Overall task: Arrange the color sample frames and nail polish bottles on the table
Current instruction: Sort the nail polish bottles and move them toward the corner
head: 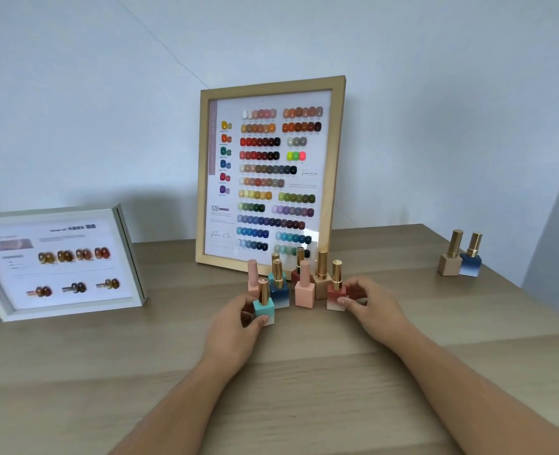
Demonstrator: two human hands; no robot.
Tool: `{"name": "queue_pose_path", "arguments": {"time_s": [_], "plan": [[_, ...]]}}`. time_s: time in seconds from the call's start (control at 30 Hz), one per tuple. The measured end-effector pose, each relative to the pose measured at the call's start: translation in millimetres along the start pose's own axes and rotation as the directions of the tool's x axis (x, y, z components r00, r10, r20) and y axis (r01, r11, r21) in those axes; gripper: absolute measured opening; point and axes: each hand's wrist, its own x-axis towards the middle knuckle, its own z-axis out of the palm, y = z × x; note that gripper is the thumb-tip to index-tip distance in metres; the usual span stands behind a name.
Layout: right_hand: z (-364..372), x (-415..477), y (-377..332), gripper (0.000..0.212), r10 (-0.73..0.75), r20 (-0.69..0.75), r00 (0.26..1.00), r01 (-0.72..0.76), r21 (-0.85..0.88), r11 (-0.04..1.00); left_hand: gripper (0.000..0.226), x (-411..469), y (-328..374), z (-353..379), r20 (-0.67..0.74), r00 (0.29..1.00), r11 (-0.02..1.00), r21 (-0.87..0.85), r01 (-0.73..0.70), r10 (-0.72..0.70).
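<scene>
A tall wooden color sample frame (335,152) leans against the wall at the table's middle. A white sample frame (74,308) stands at the left. In front of the wooden frame stands a cluster of several nail polish bottles with gold or pink caps. My left hand (238,326) grips the turquoise bottle (265,308) at the cluster's front left. My right hand (370,307) holds the red-to-white bottle (336,295) at the front right. Between them stand a pink bottle (304,290), a blue bottle (279,289) and a beige bottle (321,277).
Two more bottles, one beige (450,257) and one blue-white (471,261), stand apart near the table's right edge. The wooden table (304,389) stretches toward me. A pale wall rises behind the frames.
</scene>
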Motion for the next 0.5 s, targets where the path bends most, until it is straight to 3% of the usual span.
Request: {"name": "queue_pose_path", "arguments": {"time_s": [0.2, 0.5], "plan": [[-27, -9, 17, 0.017, 0.011, -0.055, 0.998, -0.005, 0.102, 0.995, 0.025, -11, 24, 17, 0.066, 0.993, 0.993, -0.068, -0.092, 0.096], [-131, -17, 90, 0.013, 0.180, -0.305, 0.935, -0.172, 0.051, 0.984, 0.026, 11, 105, 134, 0.232, 0.938, 0.960, -0.174, -0.219, 0.256]]}}
